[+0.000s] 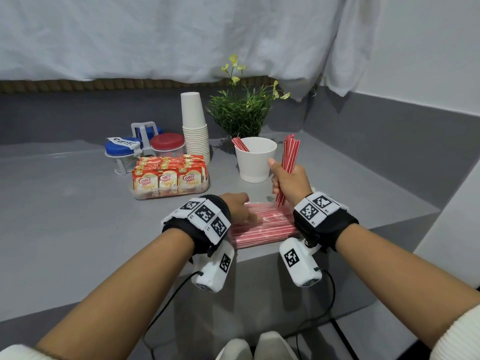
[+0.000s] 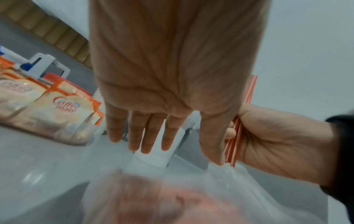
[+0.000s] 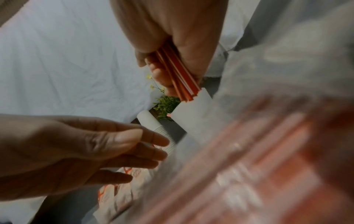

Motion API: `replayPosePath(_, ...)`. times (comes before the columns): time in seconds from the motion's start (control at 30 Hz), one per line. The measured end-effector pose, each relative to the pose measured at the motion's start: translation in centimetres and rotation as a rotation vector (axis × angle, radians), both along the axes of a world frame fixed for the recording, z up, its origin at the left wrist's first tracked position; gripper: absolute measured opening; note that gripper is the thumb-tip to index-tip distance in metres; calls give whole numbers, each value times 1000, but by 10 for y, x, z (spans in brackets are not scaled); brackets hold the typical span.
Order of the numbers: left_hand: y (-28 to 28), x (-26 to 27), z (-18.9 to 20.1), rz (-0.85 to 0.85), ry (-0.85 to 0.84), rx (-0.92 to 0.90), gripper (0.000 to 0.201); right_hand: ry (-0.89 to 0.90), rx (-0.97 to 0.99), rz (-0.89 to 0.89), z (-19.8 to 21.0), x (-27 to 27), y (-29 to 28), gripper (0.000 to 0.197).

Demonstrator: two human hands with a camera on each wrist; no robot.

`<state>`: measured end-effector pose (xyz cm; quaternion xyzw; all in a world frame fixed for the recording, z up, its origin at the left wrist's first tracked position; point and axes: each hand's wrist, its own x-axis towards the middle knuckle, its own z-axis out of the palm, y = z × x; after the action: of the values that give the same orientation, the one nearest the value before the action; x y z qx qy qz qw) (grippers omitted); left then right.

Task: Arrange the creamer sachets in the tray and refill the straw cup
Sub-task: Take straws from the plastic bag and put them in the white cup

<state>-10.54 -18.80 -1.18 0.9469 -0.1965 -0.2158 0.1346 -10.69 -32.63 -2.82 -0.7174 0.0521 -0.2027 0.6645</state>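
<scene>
My right hand (image 1: 287, 179) grips a bundle of red-and-white straws (image 1: 288, 162), held upright just right of the white straw cup (image 1: 255, 159); the same straws (image 3: 177, 71) show in my fist in the right wrist view. The cup holds a few straws (image 1: 240, 144) leaning at its left rim. My left hand (image 1: 237, 205) lies with straight fingers (image 2: 149, 133) over the left end of a clear plastic bag of straws (image 1: 262, 224) flat on the table. The clear tray (image 1: 170, 190) left of the cup is filled with upright Coffee mate creamer sachets (image 1: 166, 178).
A stack of white paper cups (image 1: 194, 126) stands behind the tray. A rack with blue- and red-lidded jars (image 1: 145, 145) is at back left, a green plant (image 1: 240, 113) behind the straw cup. The grey table's front edge (image 1: 259, 258) runs just below the bag.
</scene>
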Motion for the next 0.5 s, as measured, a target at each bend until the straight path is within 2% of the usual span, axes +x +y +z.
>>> replayPosePath(0.17, 2, 25, 42, 40, -131, -132, 58, -107, -16, -8, 37, 20, -3, 40)
replayPosePath(0.33, 0, 62, 78, 71, -307, -274, 36, -167, -74, -122, 82, 49, -10, 49)
replayPosePath(0.43, -3, 85, 88, 121, -358, -381, 26, -180, -178, -192, 104, 71, -16, 51)
replayPosePath(0.5, -7, 101, 89, 151, -369, -440, 16, -193, -254, -177, 112, 85, -19, 52)
